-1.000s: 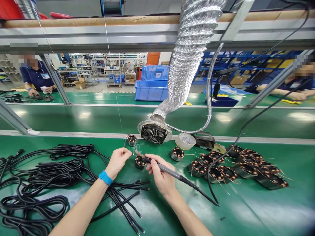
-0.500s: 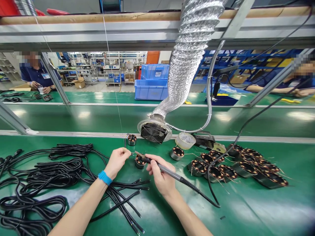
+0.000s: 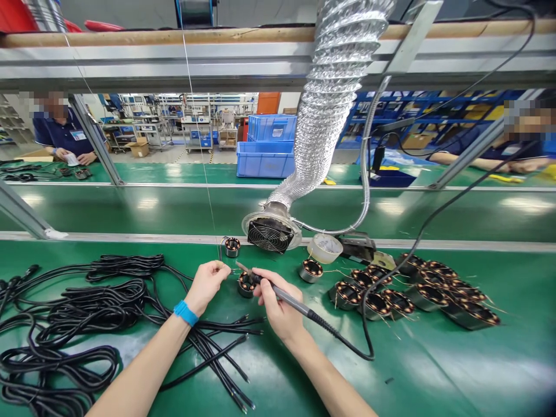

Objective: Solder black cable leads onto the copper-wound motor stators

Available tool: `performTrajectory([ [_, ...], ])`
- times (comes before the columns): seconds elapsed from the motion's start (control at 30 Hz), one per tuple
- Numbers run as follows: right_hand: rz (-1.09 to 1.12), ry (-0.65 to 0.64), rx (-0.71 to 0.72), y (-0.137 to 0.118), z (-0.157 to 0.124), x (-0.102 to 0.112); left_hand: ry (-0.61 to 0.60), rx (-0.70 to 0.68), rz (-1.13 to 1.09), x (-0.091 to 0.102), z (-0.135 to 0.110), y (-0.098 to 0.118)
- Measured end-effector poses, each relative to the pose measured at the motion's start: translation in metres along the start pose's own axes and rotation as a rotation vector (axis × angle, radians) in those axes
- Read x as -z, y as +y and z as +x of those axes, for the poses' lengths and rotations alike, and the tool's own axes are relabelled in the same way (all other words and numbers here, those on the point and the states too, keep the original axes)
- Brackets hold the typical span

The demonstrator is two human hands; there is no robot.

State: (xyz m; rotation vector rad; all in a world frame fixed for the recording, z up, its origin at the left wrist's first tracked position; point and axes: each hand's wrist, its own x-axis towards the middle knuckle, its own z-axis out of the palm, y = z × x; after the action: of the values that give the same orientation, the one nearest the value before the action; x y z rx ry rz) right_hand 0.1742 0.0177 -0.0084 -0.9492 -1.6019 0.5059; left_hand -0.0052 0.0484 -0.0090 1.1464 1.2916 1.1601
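The bench [image 3: 434, 365] is crowded on both sides: black cables [image 3: 108, 301] are coiled at the left, their stripped ends [image 3: 226, 399] fanned towards the middle, and loose stators [image 3: 428, 298] are grouped at the right. The far side is blocked by a fan [image 3: 269, 234], mounted on a silver duct [image 3: 324, 116], with a tape roll [image 3: 325, 250] beside it. The iron's cord [image 3: 364, 324] is looped across the front of the grouped stators.

The iron [image 3: 293, 301] is gripped by the curled fingers of the right hand [image 3: 280, 304]. Its long axis is slanted, tip pointed far-left over a single stator [image 3: 246, 293], tail near-right. Fine wire [image 3: 234, 270] is pinched by the left hand [image 3: 211, 284] just beside the tip; whether they touch cannot be told.

Beyond, two blue crates [image 3: 264, 161] are stacked, their contents hidden. A black upright piece [image 3: 379, 157] is seen at a dark-blue tray [image 3: 391, 180].
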Motion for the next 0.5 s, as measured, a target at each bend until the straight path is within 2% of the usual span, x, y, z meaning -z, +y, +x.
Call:
performTrajectory([
  [0.1, 0.033, -0.049, 0.021, 0.004, 0.01, -0.01, -0.003, -0.01, -0.002, 0.0, 0.001, -0.002],
  [0.27, -0.044, -0.12, 0.174, 0.013, 0.028, -0.026, -0.002, -0.038, 0.034, 0.0, 0.001, -0.001],
  [0.5, -0.02, -0.196, 0.239, 0.018, 0.028, -0.031, -0.028, -0.169, 0.209, 0.001, -0.005, 0.005],
])
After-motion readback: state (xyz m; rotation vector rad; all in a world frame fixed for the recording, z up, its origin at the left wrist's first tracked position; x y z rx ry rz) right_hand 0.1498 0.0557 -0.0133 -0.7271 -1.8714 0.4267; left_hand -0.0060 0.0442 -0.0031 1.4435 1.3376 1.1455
